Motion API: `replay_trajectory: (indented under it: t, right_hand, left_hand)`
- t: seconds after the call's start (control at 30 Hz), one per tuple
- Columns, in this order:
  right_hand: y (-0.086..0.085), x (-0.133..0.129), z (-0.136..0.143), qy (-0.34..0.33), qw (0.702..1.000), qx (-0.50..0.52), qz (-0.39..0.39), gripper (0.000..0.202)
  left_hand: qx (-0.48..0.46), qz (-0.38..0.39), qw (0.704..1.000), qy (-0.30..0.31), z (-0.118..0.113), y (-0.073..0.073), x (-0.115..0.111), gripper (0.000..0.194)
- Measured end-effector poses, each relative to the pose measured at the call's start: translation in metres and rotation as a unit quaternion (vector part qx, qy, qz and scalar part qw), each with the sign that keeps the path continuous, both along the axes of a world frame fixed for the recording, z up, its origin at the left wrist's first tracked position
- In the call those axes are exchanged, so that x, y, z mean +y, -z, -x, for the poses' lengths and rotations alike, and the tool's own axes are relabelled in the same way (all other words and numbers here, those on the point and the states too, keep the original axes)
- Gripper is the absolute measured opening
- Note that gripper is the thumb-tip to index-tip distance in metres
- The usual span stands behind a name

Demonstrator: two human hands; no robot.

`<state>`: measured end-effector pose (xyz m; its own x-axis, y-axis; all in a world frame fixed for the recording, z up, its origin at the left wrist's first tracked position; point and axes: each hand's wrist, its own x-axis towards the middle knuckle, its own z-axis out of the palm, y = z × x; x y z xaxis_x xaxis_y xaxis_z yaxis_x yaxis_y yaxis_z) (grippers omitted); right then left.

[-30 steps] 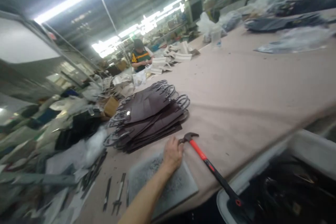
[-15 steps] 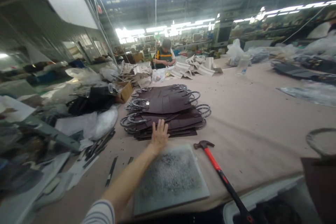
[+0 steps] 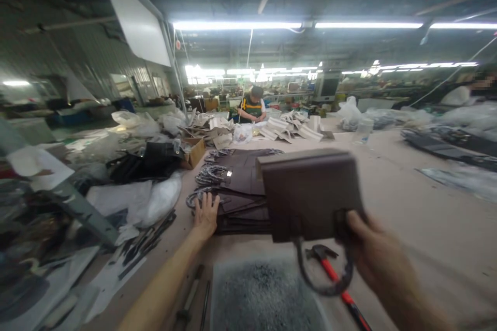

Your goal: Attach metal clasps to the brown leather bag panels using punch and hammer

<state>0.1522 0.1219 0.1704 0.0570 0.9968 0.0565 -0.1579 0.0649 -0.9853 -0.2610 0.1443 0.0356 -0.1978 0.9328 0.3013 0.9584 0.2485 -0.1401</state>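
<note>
My right hand grips a dark brown bag panel by its edge, near the base of its rope-like handle. The panel is held up in the air, its handle hanging down in front of a claw hammer with a red and black shaft. With fingers spread, my left hand lies against the left end of a stack of similar brown bag panels, beside their looped handles. The raised panel hides the right part of the stack. Nearest me lies a scuffed slab with dark specks.
Thin dark tools lie left of the slab. Further left are dark strips, plastic wrap and a cardboard box. A clear plastic cup stands far right. Another person sits beyond the pale cut pieces.
My right hand has come into view with a brown bag panel, now over the stack's right side. My left hand has moved left along the stack. The view has tilted up.
</note>
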Motion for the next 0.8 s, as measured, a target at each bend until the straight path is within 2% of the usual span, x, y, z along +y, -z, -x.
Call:
replay_trajectory:
  t: [0.03, 0.07, 0.1, 0.17, 0.23, 0.27, 0.33, 0.47, 0.57, 0.7, 0.77, 0.8]
  right_hand:
    - [0.022, -0.01, 0.017, -0.001, 0.998, 0.035, 0.046, 0.045]
    - [0.048, -0.021, 0.032, -0.035, 0.993, 0.036, 0.108, 0.045]
    - [0.076, -0.034, 0.045, -0.069, 0.984, 0.035, 0.161, 0.044]
    - [0.128, -0.059, 0.062, -0.096, 0.969, 0.0, 0.227, 0.041]
    - [0.165, -0.079, 0.067, -0.099, 0.959, -0.025, 0.264, 0.038]
    - [0.175, -0.086, 0.067, -0.099, 0.956, -0.038, 0.274, 0.037]
    - [0.18, -0.093, 0.063, -0.107, 0.95, -0.069, 0.284, 0.035]
    - [0.167, -0.091, 0.054, -0.128, 0.941, -0.11, 0.292, 0.029]
    - [0.167, -0.092, 0.054, -0.14, 0.937, -0.122, 0.296, 0.026]
    - [0.17, -0.097, 0.047, -0.151, 0.94, -0.115, 0.283, 0.029]
    - [0.155, -0.092, 0.033, -0.175, 0.945, -0.118, 0.251, 0.03]
    - [0.142, -0.088, 0.022, -0.201, 0.945, -0.136, 0.219, 0.03]
  left_hand:
    - [-0.009, -0.008, 1.0, 0.009, -0.002, 0.002, -0.006, 0.073]
    - [-0.019, -0.018, 0.999, 0.019, -0.004, 0.005, -0.013, 0.072]
    - [-0.031, -0.029, 0.999, 0.03, -0.007, 0.009, -0.021, 0.07]
    - [-0.065, -0.054, 0.996, 0.041, -0.014, 0.017, -0.04, 0.062]
    - [-0.115, -0.075, 0.99, 0.038, -0.026, 0.026, -0.058, 0.053]
    - [-0.149, -0.08, 0.985, 0.037, -0.033, 0.03, -0.067, 0.048]
    - [-0.229, -0.072, 0.97, 0.04, -0.05, 0.035, -0.081, 0.042]
    - [-0.33, -0.039, 0.941, 0.063, -0.086, 0.031, -0.101, 0.038]
    - [-0.33, -0.019, 0.941, 0.073, -0.112, 0.03, -0.114, 0.037]
    - [-0.307, -0.004, 0.949, 0.069, -0.136, 0.038, -0.137, 0.038]
    - [-0.285, -0.024, 0.956, 0.068, -0.143, 0.039, -0.145, 0.039]
    - [-0.271, -0.044, 0.959, 0.07, -0.145, 0.037, -0.148, 0.04]
